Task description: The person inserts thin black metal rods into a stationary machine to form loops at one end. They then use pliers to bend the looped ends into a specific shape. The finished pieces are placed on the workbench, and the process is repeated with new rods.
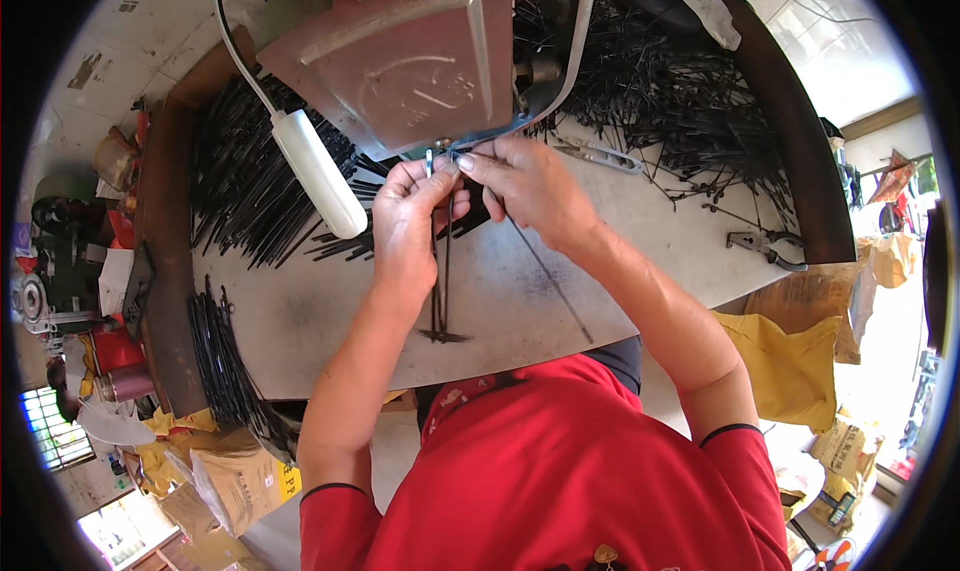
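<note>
Currently both hands work just below the front edge of the reddish-brown machine housing (400, 56), which serves as the reference point. The left hand (408, 226) has thumb and forefinger pressed together, pinching a small bundle of thin black rods (440, 271); the bundle hangs downward from the housing edge, and its lower ends rest on the grey worktable (520, 301). The right hand (530, 186) meets the left at the same point, its fingertips pinched on a small bright metal piece (430, 161) directly under the housing; whether that piece belongs to the machine cannot be determined.

A white cylindrical handle (320, 171) on a white cable lies to the lower left of the housing. Loose black rods are heaped in a pile (245, 181) to the left of the housing and a second pile (670, 91) to its right. Pliers (765, 246) lie far right of the housing, near the table edge. Cardboard boxes (235, 481) stand on the floor below and left; their contents are not visible.
</note>
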`<state>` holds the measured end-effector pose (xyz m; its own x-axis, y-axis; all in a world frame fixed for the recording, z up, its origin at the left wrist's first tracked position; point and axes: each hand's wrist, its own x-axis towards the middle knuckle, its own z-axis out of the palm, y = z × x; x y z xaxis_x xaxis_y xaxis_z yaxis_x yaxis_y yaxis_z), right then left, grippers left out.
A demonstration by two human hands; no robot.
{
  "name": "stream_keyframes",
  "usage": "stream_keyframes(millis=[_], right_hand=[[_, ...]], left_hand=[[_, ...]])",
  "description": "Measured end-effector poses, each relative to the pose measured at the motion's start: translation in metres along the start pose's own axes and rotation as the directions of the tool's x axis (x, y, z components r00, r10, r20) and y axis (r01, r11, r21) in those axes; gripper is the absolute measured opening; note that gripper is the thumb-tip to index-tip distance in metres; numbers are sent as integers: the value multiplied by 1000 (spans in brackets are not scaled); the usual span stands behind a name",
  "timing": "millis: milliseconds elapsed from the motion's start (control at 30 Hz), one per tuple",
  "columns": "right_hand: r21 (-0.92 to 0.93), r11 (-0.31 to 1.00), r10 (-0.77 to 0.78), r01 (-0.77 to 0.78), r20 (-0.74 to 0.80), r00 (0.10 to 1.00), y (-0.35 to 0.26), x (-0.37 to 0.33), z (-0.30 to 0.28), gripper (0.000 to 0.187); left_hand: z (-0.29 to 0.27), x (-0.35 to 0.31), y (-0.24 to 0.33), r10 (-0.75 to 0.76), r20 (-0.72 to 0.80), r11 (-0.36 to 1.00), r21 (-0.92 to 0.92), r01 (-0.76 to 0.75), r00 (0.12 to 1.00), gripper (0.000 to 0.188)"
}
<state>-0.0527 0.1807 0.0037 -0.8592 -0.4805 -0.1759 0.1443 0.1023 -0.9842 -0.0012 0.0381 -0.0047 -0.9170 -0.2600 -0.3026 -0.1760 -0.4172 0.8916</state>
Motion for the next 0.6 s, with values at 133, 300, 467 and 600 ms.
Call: stream_keyframes(millis=[133,300,467,600], right_hand=[[154,986,75,-68,-40,996,8,-24,7,27],[293,953,91,-81,-18,996,9,-34,2,23],[313,947,83,-75,-11,997,8,-35,2,22],[323,943,83,-77,-5,997,9,-35,2,21]], left_hand=[[0,-17,-14,38,3,999,-11,-38,999,15],[2,-22,-13,15,75,999,-29,-13,997,19],[3,-16,-11,-3,129,999,-50,9,992,21],[3,-15,-12,-13,133,998,-59,21,991,21]])
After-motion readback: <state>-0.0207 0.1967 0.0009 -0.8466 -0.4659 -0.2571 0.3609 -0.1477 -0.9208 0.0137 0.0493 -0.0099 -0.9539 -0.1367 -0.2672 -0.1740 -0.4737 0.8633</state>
